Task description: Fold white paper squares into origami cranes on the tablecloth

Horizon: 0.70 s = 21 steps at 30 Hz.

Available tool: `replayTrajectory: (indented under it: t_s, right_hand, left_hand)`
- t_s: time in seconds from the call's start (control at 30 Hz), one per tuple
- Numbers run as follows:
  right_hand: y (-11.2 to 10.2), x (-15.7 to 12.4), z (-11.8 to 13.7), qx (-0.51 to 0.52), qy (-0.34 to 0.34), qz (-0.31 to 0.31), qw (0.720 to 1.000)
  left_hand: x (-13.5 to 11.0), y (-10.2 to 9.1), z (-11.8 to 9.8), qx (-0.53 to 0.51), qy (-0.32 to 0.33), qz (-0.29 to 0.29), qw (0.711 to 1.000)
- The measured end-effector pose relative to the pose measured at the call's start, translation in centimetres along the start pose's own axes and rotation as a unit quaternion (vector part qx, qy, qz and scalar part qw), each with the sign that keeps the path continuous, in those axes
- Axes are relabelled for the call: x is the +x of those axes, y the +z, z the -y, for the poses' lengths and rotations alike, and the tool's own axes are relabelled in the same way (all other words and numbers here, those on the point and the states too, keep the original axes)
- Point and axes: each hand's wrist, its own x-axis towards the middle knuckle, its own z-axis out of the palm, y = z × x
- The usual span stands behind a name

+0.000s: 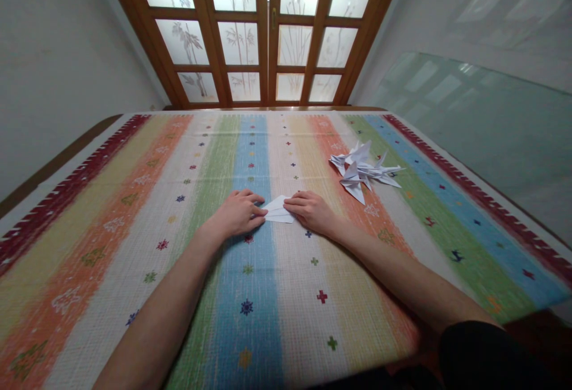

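A small piece of folded white paper (277,212) lies on the striped tablecloth between my two hands, its creases showing. At its left corner, my left hand (242,214) pinches the paper between thumb and fingers. My right hand (311,211) has its fingers pressed together over the paper's right side, with the thumb hidden. To the right and farther back, several folded white paper cranes (363,169) sit bunched together, wings and points overlapping.
The tablecloth (179,271) with coloured stripes covers the table. Wooden doors with frosted panes (241,44) stand beyond the far edge. A pale glass panel (482,122) leans along the right wall; a plain wall (58,68) is at left.
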Motion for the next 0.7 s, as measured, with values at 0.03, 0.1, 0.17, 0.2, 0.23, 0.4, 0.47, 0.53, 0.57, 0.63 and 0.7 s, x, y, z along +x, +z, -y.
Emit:
replayTrajectory:
  t_s: [0.03,0.1,0.17,0.2,0.23,0.4,0.47,0.53,0.57,0.63,0.7]
  right_hand:
    - [-0.2,-0.1,0.3,-0.024,-0.001,0.019,1.000]
    - [-0.7,-0.2,0.8,-0.058,-0.005,0.053,0.997]
    - [-1.0,-0.4,1.2,-0.068,-0.005,0.077,0.995]
    - [-1.0,-0.5,1.3,-0.063,0.001,0.082,0.995]
    - [-1.0,-0.7,1.4,-0.052,0.013,0.082,0.995]
    - [-0.5,-1.8,1.7,0.060,0.095,0.036,0.993]
    - [-0.3,-2.1,1.7,0.108,0.116,0.007,0.987]
    - [-0.2,-2.4,1.4,0.167,0.155,-0.035,0.973]
    - [-0.2,-2.6,1.2,0.199,0.186,-0.065,0.960]
    - [-0.2,-2.9,0.5,0.251,0.262,-0.135,0.922]
    - [-0.2,-3.3,-0.3,0.280,0.326,-0.202,0.880]
  left_hand:
    - [-0.1,-0.4,-0.4,0.021,-0.007,0.014,1.000]
    - [-0.4,-0.8,-1.6,0.064,-0.023,0.031,0.997]
    - [-0.7,-0.9,-3.2,0.096,-0.045,0.034,0.994]
    - [-0.9,-0.8,-4.1,0.112,-0.058,0.032,0.992]
    - [-1.0,-0.6,-4.8,0.128,-0.073,0.029,0.989]
    - [-0.5,0.7,-6.1,0.150,-0.060,-0.009,0.987]
    - [0.2,1.3,-5.7,0.118,-0.003,-0.022,0.993]
    - [0.9,1.7,-5.3,0.098,0.038,-0.015,0.994]
    - [1.2,1.8,-5.1,0.097,0.048,-0.008,0.994]
    - [1.7,1.9,-5.0,0.105,0.056,0.005,0.993]
    - [1.9,1.8,-5.1,0.115,0.061,0.008,0.991]
